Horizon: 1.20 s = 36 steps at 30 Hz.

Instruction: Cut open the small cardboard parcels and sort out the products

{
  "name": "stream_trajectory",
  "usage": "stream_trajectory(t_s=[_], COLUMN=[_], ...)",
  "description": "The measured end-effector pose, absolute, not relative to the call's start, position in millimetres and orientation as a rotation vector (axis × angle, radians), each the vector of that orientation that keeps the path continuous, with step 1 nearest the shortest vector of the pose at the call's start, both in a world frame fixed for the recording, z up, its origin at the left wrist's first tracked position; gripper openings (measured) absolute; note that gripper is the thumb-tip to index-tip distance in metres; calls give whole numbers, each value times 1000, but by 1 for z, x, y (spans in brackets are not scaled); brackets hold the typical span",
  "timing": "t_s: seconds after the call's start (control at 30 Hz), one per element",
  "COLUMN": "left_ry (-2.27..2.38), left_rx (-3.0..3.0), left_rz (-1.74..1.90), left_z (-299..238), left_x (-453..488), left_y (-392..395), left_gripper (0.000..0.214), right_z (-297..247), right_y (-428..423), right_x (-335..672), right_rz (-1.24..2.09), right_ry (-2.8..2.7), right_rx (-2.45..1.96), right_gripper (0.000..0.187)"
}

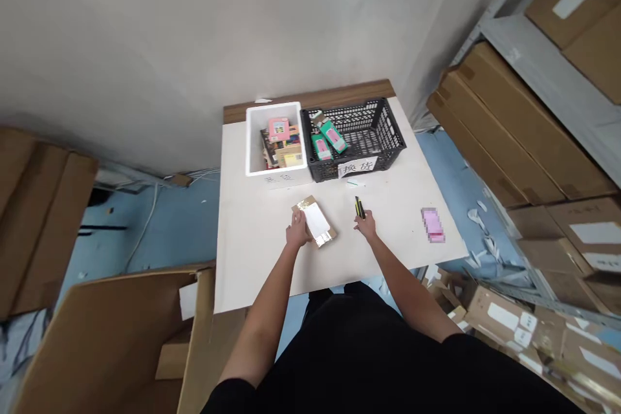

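A small cardboard box (316, 222) with a white label and shiny tape lies tilted on the white tabletop (252, 226). My left hand (299, 231) grips its left edge, the fingers closed around the side. To the right, my right hand (365, 224) holds a black and yellow utility knife (359, 207), its tip pointing away from me. Whether the blade is out is too small to tell. Behind them stand a white foam bin (280, 178) with mixed small packages and a black plastic crate (371, 154) holding green and pink packs.
A pink, pixelated rectangle (433, 225) lies at the table's right. A large open carton (121, 330) stands at the left front. Shelves on the right hold long cardboard boxes (514, 123). Several cartons (504, 314) crowd the floor at lower right. A wall closes the back.
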<state>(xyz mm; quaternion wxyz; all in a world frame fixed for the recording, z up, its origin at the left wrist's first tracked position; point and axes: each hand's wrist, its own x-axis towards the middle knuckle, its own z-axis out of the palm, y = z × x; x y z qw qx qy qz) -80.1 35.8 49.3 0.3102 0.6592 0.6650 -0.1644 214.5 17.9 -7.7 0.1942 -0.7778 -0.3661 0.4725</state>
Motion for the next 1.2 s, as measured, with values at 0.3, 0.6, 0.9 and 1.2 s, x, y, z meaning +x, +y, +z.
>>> stream_trajectory(t_s=[0.3, 0.6, 0.9, 1.2], left_ry=[1797, 1753, 1743, 1754], left_rx=[1639, 1619, 1672, 1830], left_rz=[-319, -164, -241, -266], left_z=[48, 46, 44, 34], left_x=[-79, -86, -94, -102], left_y=[31, 25, 23, 22], left_gripper=[137, 141, 138, 129], right_z=[73, 82, 102, 125], right_y=[52, 55, 42, -29], right_x=[81, 48, 42, 76], right_rz=[1111, 899, 928, 1060], right_ry=[-2059, -2319, -2405, -2410], right_rx=[-1826, -2017, -2189, -2311], right_gripper=[52, 52, 57, 53])
